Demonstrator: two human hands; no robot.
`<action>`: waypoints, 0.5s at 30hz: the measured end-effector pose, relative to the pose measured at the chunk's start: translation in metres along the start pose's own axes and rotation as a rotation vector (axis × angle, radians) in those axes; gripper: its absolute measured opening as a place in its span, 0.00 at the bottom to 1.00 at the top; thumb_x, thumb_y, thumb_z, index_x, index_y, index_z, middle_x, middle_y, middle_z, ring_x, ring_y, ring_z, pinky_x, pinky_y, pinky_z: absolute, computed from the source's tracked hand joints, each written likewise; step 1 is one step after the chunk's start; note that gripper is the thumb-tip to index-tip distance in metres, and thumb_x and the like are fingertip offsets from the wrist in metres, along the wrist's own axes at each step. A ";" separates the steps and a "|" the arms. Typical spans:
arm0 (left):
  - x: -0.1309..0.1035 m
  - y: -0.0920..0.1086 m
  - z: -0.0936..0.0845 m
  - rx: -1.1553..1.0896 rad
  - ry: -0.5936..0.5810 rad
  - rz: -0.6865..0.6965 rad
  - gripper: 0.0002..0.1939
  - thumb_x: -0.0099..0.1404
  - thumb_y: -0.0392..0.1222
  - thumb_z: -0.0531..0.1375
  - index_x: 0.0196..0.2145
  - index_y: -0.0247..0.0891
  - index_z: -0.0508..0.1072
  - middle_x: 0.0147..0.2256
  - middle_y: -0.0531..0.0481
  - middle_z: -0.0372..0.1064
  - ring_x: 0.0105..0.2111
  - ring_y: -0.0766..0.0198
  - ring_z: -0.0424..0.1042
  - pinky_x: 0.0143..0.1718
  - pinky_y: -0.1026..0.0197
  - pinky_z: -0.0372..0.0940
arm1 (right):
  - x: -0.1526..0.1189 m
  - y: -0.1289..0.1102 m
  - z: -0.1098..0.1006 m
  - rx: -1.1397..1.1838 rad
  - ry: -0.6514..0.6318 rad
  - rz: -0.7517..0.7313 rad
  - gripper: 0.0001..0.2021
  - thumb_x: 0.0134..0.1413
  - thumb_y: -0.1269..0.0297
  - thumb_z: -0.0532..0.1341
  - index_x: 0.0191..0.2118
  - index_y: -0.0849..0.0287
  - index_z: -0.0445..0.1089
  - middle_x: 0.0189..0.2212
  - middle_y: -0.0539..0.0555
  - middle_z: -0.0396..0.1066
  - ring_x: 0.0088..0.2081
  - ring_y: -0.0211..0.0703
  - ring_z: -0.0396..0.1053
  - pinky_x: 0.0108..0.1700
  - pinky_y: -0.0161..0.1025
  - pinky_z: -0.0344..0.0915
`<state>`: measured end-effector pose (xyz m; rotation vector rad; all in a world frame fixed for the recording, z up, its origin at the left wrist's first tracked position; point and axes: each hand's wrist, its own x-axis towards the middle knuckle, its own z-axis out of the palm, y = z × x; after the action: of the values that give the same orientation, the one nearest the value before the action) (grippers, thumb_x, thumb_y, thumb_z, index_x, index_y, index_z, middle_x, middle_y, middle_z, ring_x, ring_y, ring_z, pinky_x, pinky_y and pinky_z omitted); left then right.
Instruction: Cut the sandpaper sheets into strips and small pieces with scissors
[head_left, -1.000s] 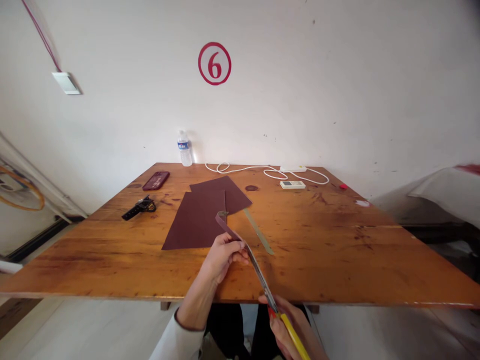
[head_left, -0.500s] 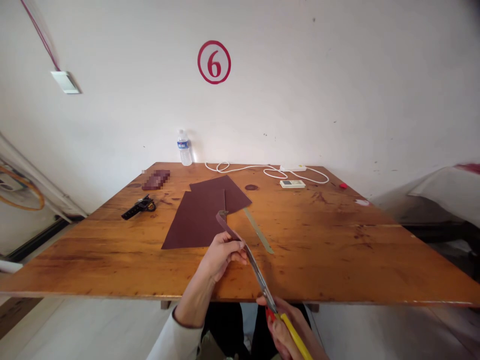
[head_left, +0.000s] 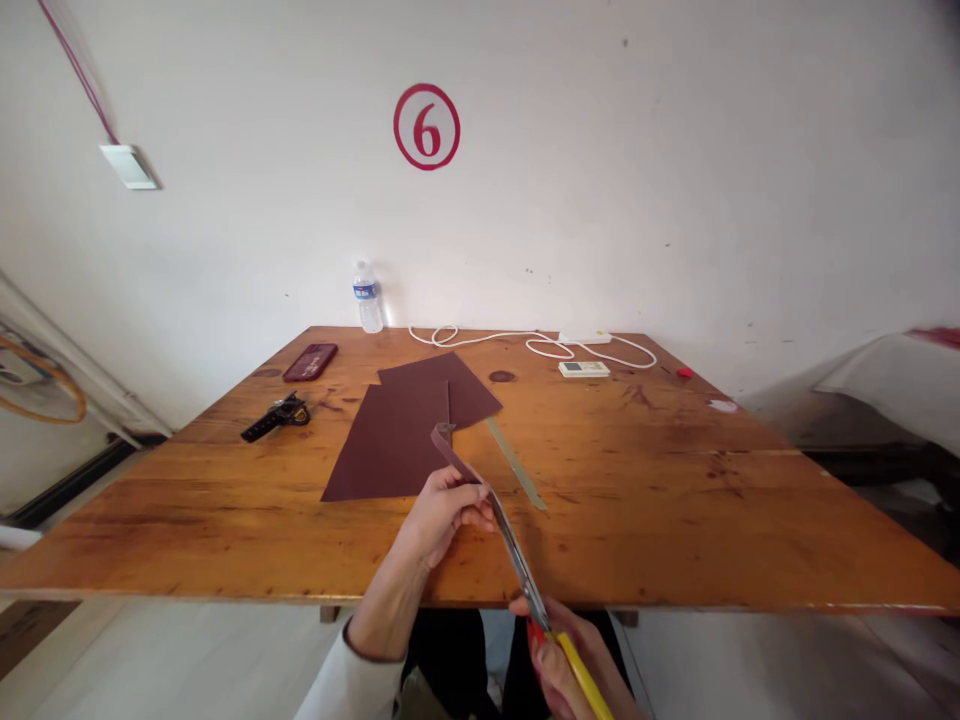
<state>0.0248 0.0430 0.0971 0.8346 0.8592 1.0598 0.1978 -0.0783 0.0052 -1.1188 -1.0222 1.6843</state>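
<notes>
- Left hand (head_left: 450, 512): bare, above the worktop, its thumb and fingers pinched on a thin, flexible maroon strip (head_left: 454, 460) that curls at its far end, over the edge of the sheets.
- Right hand (head_left: 561, 655): apart from the left, at the near edge of the worktop, closed around the scissors (head_left: 587, 682), which have slim, shiny metal blades and a yellow and red handle. The blades point toward the left hand and run along the strip; how far they are parted is hard to tell.
- Maroon sheets (head_left: 390, 445): two flat, matte, straight-edged pieces, overlapping at an angle beyond the left hand.
- Pale strip (head_left: 516, 465): narrow, greenish and flat, lying to the right of the sheets.
- Worktop (head_left: 675, 530): glossy orange-brown wood with visible grain, dark knots and scuffs.
- Bottle (head_left: 368, 305): clear plastic with a blue label, upright at the back against the white wall; its contents cannot be made out.
- Phone (head_left: 310, 362): a maroon rounded rectangle, lying flat at the left, with a black strap-like item (head_left: 275, 418) nearer the person.
- White cable (head_left: 495, 336): smooth and looped along the back, beside a white power strip (head_left: 585, 338) and a cream, boxy remote (head_left: 584, 369).
</notes>
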 end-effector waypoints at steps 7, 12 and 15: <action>0.001 -0.001 0.001 -0.043 0.010 0.012 0.10 0.45 0.39 0.70 0.22 0.33 0.73 0.18 0.48 0.73 0.17 0.64 0.72 0.20 0.63 0.72 | -0.003 -0.002 0.001 -0.051 0.011 -0.018 0.37 0.41 0.28 0.65 0.44 0.58 0.71 0.14 0.37 0.51 0.13 0.27 0.41 0.14 0.30 0.40; 0.001 -0.001 0.001 -0.044 0.017 0.021 0.10 0.46 0.38 0.71 0.22 0.34 0.73 0.18 0.48 0.73 0.18 0.63 0.73 0.20 0.63 0.72 | 0.005 0.015 -0.002 -0.025 0.059 -0.088 0.33 0.43 0.32 0.65 0.44 0.57 0.75 0.11 0.36 0.46 0.12 0.28 0.38 0.13 0.31 0.36; 0.002 -0.001 0.001 -0.049 0.023 0.025 0.11 0.46 0.38 0.71 0.22 0.34 0.73 0.19 0.48 0.74 0.18 0.63 0.73 0.20 0.63 0.72 | 0.009 0.026 -0.003 0.000 0.058 -0.151 0.29 0.46 0.35 0.66 0.42 0.57 0.77 0.11 0.36 0.43 0.12 0.27 0.36 0.13 0.30 0.33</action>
<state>0.0265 0.0442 0.0963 0.7957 0.8407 1.1102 0.1931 -0.0770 -0.0225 -1.0573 -1.0437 1.5244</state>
